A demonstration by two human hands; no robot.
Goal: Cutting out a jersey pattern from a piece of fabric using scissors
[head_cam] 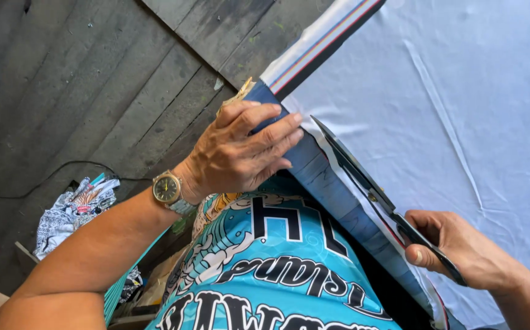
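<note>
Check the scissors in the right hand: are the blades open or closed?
Closed, as far as shows: the scissors appear as one dark tapering blade lying over the white cloth, gripped by the right hand. No gap between blades is visible.

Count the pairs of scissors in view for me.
1. The black scissors are in the right hand, blades open along the edge of the white fabric. The left hand holds none. Others may lie out of frame.
</note>
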